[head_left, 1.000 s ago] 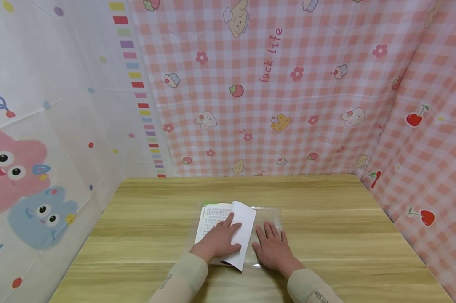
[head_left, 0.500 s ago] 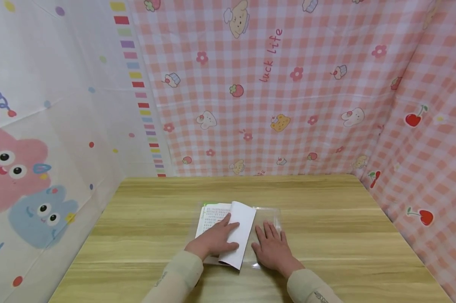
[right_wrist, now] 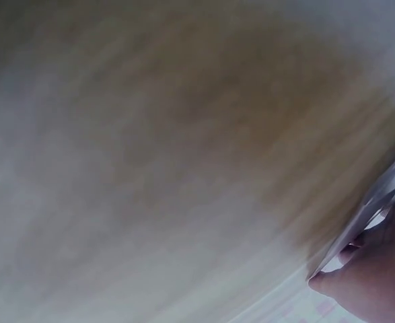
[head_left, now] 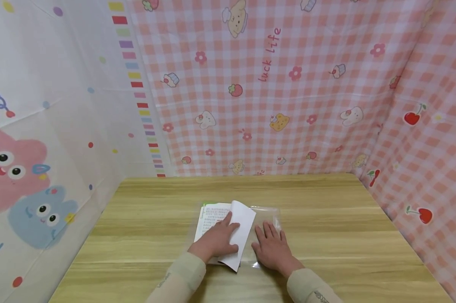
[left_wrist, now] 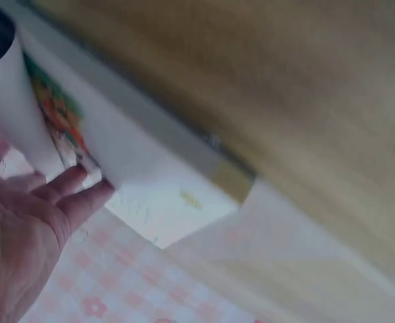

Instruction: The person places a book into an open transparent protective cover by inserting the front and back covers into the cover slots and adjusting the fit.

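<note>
A book with a printed page lies on the table, and a white folded-over flap covers its right side. My left hand rests on this flap with its fingers spread. In the left wrist view, the left hand has its fingertips at the book, near a curled white sheet and a colourful printed part. Clear plastic sticks out to the right of the book. There my right hand lies flat, fingers spread. The right wrist view is blurred and shows only part of the right hand.
The wooden table extends around the book on all sides. Behind it hangs a pink checked cloth, and a white cartoon cloth hangs on the left.
My left hand has shifted slightly left and come back to the right along the flap. The flap's lower corner sits a little further left. My right hand stays in place.
</note>
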Motion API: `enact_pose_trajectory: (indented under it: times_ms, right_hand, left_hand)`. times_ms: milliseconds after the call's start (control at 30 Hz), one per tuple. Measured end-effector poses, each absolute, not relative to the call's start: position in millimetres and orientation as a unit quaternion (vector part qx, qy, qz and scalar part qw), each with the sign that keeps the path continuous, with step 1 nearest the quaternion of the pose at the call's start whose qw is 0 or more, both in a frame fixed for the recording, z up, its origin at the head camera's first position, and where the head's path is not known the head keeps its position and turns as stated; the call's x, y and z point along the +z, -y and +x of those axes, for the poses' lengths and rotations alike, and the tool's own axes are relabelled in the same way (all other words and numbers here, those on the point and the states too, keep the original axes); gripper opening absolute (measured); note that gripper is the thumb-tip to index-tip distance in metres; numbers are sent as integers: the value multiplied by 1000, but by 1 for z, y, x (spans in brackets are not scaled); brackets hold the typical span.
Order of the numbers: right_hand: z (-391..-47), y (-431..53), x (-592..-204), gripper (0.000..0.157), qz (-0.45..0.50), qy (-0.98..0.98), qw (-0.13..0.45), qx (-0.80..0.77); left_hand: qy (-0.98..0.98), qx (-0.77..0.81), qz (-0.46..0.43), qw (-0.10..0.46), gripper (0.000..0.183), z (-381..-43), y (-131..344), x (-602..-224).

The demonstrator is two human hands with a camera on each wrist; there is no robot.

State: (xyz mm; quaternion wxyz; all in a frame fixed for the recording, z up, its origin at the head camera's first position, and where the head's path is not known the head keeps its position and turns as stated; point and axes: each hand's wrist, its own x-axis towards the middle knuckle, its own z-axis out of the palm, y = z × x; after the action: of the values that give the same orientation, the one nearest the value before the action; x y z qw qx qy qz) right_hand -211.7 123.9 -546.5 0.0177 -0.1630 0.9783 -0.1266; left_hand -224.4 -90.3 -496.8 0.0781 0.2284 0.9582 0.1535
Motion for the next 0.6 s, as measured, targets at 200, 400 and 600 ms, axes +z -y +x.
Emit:
enact_pose_trajectory:
  times_ms: [200,400,600]
  right_hand:
    - [-208,-121,-537,59,-157,-979,26,-128]
    - [-205,-119,-531,58,-153,-978,30,-135]
    - [-205,-119,-530,57,-159,-979,24,-125]
  left_hand:
    - [-949,166,242,114,68,-224,95,-481]
    - [-963,129,211,108,75,-227,89,-486]
    - [-973,55,217,52,67,-227,79,-500]
